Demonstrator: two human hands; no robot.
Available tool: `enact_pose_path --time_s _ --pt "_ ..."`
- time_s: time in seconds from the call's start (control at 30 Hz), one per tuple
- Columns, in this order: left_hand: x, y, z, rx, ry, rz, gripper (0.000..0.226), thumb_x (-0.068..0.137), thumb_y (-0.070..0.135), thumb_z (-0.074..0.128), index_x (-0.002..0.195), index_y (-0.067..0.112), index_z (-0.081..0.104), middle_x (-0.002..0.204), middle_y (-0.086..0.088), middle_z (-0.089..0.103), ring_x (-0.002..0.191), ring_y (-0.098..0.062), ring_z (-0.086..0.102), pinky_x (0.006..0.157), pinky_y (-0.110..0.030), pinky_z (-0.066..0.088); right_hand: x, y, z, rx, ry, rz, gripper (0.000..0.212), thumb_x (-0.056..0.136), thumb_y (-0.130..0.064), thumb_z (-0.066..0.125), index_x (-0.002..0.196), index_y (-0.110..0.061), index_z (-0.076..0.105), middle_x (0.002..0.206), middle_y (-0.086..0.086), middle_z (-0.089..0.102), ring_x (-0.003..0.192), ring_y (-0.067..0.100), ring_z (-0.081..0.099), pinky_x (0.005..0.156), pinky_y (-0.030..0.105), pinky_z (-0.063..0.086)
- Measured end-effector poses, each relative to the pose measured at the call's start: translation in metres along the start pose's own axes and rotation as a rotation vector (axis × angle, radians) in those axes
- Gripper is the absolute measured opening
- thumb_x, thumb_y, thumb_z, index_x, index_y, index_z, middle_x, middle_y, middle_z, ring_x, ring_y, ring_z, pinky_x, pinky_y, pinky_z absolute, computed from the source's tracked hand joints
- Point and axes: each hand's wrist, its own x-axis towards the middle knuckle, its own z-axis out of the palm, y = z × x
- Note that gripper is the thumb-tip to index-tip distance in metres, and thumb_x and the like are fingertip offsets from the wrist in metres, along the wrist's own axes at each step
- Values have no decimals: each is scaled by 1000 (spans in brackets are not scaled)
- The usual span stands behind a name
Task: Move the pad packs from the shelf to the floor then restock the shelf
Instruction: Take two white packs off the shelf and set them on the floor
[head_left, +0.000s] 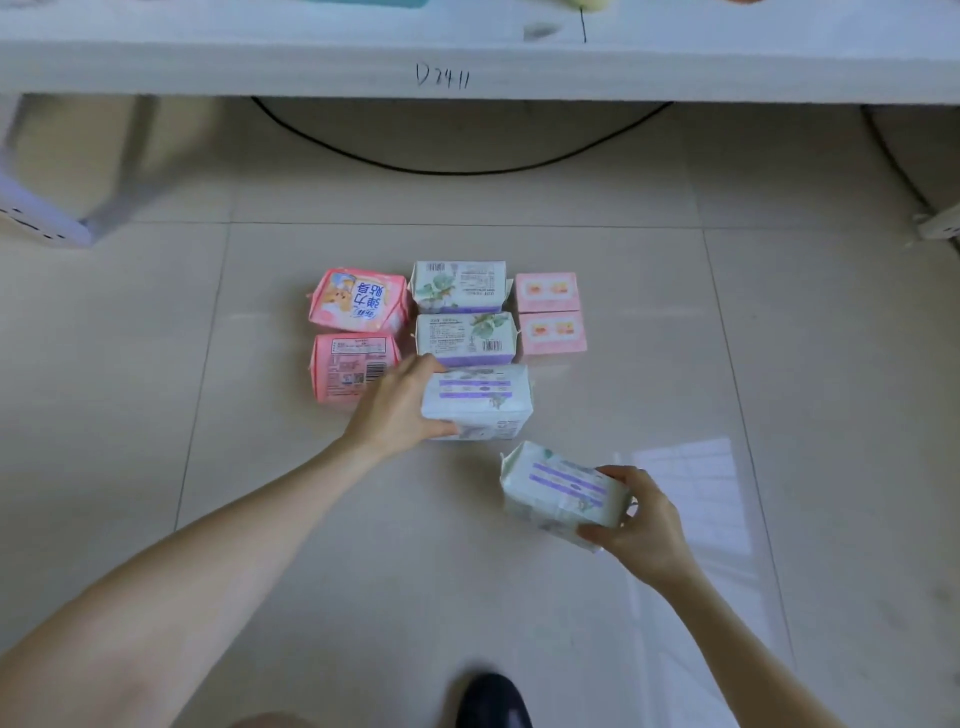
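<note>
Left hand (397, 408) grips the left end of the flat white pack (480, 400), fingers curled over the far top edge and thumb hooked at the near bottom edge. That pack lies on the floor (779, 338) just below the two matching white packs (467, 338), near-touching the closer one. I read this as squaring it up as third in the middle column. Right hand (641, 519) has fingers over the top and thumb underneath, wrapped round the right end of the tilted white pack (558, 488). This one sits nearer me and apart from the grid, skewed, and I can't tell whether its low corner touches the tile or hangs just above. It's probably held back so the left-hand pack gets seated first, then it goes in the next slot. The grid is sorted by type: pink soft packs (356, 301) on the left, whites in the centre, pink boxes (550, 332) on the right, each pair edge to edge. That keeps like with like for putting them back. The shelf (727, 73) shows only its front lip with a handwritten code, so I can't say what remains on it. My guess is we're in the unloading half, restock not begun. A black cable (457, 169) loops on the floor beyond the packs, well apart. A dark shoe (493, 701) is at the bottom edge. The soft wrappers dent under grip, so a light hold is needed.
</note>
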Motion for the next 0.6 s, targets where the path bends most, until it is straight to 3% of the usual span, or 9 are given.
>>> enact_pose_path --time_s 0.2,0.37,0.5,0.6 --pt "11 -27 20 18 -12 63 69 62 40 87 120 15 60 125 0 59 108 -22 59 83 -35 48 17 11 44 30 -110 -81 66 59 1 84 116 -21 57 110 -8 60 95 -2 57 71 12 47" --pt "17 -39 24 61 13 136 73 61 47 86 122 15 64 123 0 62 110 -23 57 93 -33 40 26 13 71 61 -135 -108 87 63 0 82 136 -28 44 120 -19 54 103 2 56 77 5 43" --pt "20 -45 24 133 157 173 76 55 54 85 118 17 66 115 -2 58 107 -24 48 92 -32 33 37 4 81 105 -168 -122 104 66 -2 83 150 -28 26 138 -20 41 114 4 51 84 7 44" --pt "21 -50 24 158 251 176 89 53 58 84 127 15 59 126 -5 51 114 -26 43 97 -37 38 46 -7 84 133 -168 -137 108 66 -3 83 151 -27 21 140 -17 41 117 7 49 90 17 47"
